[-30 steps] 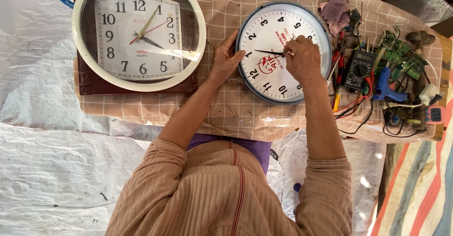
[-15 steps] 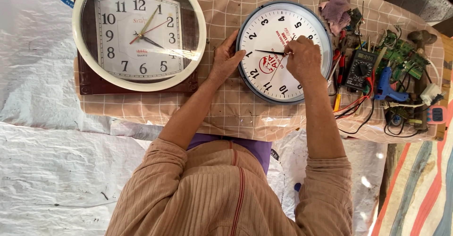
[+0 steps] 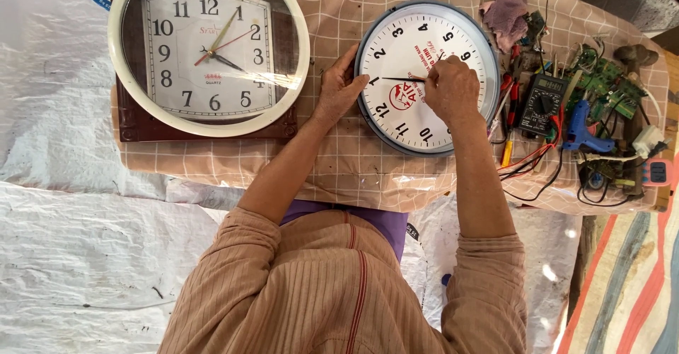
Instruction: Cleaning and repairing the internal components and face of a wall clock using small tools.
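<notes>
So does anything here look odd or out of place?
The round grey-rimmed clock lies turned, its twelve pointing sideways. The right hand rests directly on its dial, the left hand at its rim.
</notes>
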